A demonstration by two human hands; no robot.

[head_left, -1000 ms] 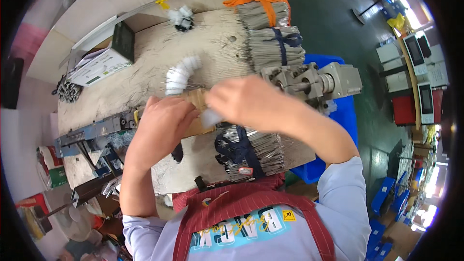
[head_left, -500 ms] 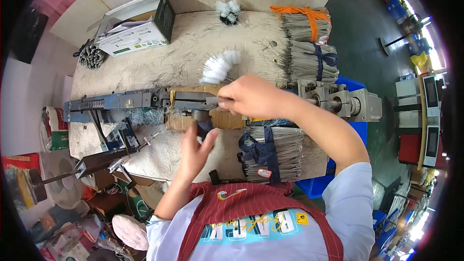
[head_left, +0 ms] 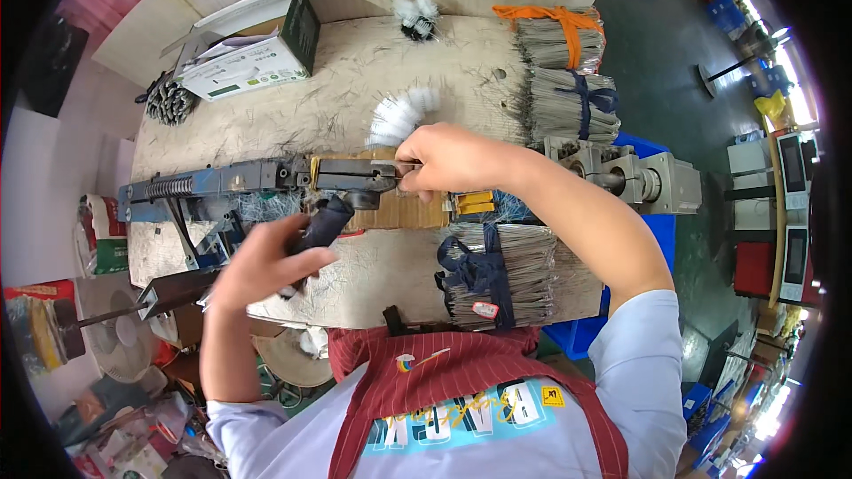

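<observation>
Head view: the right hand (head_left: pixel 444 158) is at the free end of the dark metal clamp head (head_left: pixel 351 176), thumb and fingers drawn together there; any piece between them is too small to make out. The left hand (head_left: pixel 266 257), nearer the body, has the black handle (head_left: pixel 325 222) lying between thumb and fingers — slightly blurred, so cannot tell whether it is gripped or only touched. The clamp head sits between and beyond the hands, above a cardboard piece (head_left: pixel 404 213), in line with the blue machine bar (head_left: pixel 204 184). Judgement: good practice would be to steady the right fingertips in line with the clamp's slot, work the handle smoothly, and have the fingertips out of the pinch before any hard closing. Edges: the desk's (head_left: pixel 382 275) near edge runs just on the body side of the left hand; a dark metal beam (head_left: pixel 182 288) lies to that hand's left, limiting a leftward swing. A tied wire bundle (head_left: pixel 524 279) lies on the body side of the right forearm, the grey metal assembly (head_left: pixel 612 173) to its right. More room beyond both hands — though the white bristly coil (head_left: pixel 395 120) sits just past the right fingers.
</observation>
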